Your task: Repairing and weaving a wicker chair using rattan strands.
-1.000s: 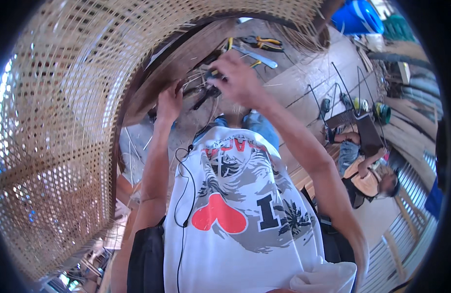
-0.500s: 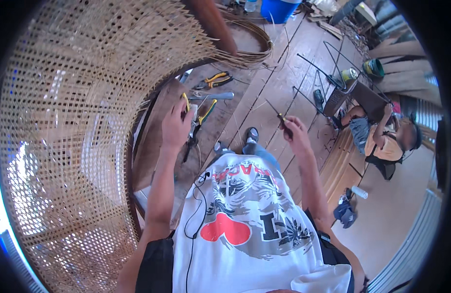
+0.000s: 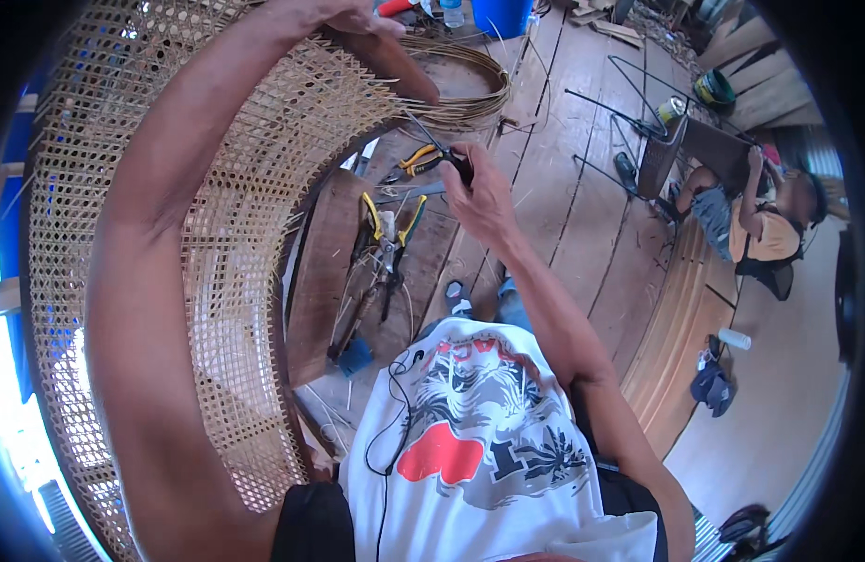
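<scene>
A big woven cane panel (image 3: 236, 309) with a curved dark wooden frame (image 3: 284, 375) stands along my left side. Loose cane ends bristle at its upper right edge. My left hand (image 3: 357, 17) reaches over the panel and rests curled on the brown wooden post (image 3: 395, 70) at the top; its fingers are partly cut off by the picture's edge. My right hand (image 3: 481, 195) is closed round the dark handle of a thin screwdriver (image 3: 423, 129), its shaft pointing up-left toward the cane ends. Below it lie pliers with yellow-black handles (image 3: 419, 159) and yellow-handled cutters (image 3: 387, 239).
A coil of cane strands (image 3: 479, 70) lies on the plank floor (image 3: 554, 187) beyond the post. At the back is a blue bucket (image 3: 502, 14). Off to the right, another person (image 3: 769, 225) sits beside a dark woven piece with thin metal legs (image 3: 718, 150).
My left hand has left the yellow-handled cutters and gone up to the wooden post. My right hand has carried the screwdriver left and upward, close to the loose cane ends.
</scene>
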{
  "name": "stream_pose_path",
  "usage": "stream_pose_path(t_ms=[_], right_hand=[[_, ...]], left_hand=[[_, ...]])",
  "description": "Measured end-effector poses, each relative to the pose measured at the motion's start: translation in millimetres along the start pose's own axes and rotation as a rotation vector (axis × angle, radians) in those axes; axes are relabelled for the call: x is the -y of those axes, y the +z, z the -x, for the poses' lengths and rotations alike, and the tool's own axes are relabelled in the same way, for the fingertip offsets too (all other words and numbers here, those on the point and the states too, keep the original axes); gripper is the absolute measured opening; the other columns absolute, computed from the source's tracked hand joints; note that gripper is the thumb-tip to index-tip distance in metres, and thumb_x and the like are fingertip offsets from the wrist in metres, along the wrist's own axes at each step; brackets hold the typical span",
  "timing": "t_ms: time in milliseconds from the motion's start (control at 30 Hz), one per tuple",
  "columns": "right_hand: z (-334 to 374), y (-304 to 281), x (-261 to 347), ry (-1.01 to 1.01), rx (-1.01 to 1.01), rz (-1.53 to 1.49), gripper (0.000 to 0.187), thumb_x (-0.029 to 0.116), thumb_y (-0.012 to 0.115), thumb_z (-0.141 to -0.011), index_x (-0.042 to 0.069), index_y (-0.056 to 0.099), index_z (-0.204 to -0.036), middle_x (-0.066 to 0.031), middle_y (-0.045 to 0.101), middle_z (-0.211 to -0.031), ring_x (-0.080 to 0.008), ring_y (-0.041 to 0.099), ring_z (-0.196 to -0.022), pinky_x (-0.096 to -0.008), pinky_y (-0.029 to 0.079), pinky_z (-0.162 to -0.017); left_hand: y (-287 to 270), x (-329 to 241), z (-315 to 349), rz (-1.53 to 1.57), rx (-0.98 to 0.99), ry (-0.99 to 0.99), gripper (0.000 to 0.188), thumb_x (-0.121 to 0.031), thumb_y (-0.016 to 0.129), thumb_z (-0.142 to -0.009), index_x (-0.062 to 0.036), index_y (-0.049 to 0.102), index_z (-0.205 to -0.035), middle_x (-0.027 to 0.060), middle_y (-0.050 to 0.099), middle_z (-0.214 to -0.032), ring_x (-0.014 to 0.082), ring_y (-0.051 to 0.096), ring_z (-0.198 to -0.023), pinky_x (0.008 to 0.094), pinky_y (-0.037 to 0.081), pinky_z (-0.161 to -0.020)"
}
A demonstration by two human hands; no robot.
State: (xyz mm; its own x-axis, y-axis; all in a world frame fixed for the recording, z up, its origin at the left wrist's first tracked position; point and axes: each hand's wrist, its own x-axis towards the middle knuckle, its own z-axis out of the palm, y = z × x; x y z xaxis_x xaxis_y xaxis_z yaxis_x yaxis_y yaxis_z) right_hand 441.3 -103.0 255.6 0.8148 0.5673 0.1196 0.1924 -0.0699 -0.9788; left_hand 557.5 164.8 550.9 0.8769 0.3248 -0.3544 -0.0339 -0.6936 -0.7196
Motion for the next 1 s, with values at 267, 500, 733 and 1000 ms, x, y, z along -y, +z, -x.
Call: stream_pose_path(t_ms=[267, 500, 733, 1000], right_hand=[[-59, 10, -16, -0.079, -0.137, -0.028, 0.03, 0.018, 0.086, -0.117, -0.002, 0.075, -0.137, -0.03, 0.086, -0.105, -0.0464, 0.089, -0.098, -0.0514, 0.068, -0.09], [-101, 5, 5, -0.112, -0.142, 0.01, 0.032, 0.023, 0.088, -0.122, -0.002, 0.079, -0.14, -0.0201, 0.09, -0.105, -0.0233, 0.087, -0.09, -0.0418, 0.069, -0.083], [-135, -2, 38, -0.128, -0.182, 0.082, 0.032, 0.019, 0.088, -0.117, -0.001, 0.08, -0.14, -0.0227, 0.091, -0.108, -0.0329, 0.09, -0.089, -0.0482, 0.07, -0.082], [-137, 22, 86, -0.217, -0.153, 0.759, 0.012, 0.01, 0.08, -0.114, 0.002, 0.073, -0.12, -0.0267, 0.087, -0.105, -0.0512, 0.09, -0.087, -0.0642, 0.071, -0.074]], left_hand=[[-10, -30, -46, -0.277, -0.171, 0.252, 0.103, -0.093, 0.048, -0.123, -0.005, 0.101, -0.13, 0.0108, 0.099, -0.125, 0.0324, 0.086, -0.147, 0.0716, 0.013, -0.16], [-13, -29, -77, -0.307, -0.196, 0.28, 0.096, -0.085, 0.041, -0.127, -0.01, 0.102, -0.13, 0.0057, 0.097, -0.116, 0.0293, 0.083, -0.15, 0.083, -0.013, -0.155], [-3, 11, -84, 0.015, -0.758, 0.417, 0.076, -0.076, 0.049, -0.126, -0.0227, 0.104, -0.131, -0.0022, 0.098, -0.13, 0.0229, 0.082, -0.149, 0.0773, -0.003, -0.157], [20, -55, -137, 0.311, -0.462, 0.042, 0.05, -0.05, 0.057, -0.128, -0.0274, 0.094, -0.152, -0.0049, 0.095, -0.129, 0.0213, 0.08, -0.137, 0.075, 0.024, -0.137]])
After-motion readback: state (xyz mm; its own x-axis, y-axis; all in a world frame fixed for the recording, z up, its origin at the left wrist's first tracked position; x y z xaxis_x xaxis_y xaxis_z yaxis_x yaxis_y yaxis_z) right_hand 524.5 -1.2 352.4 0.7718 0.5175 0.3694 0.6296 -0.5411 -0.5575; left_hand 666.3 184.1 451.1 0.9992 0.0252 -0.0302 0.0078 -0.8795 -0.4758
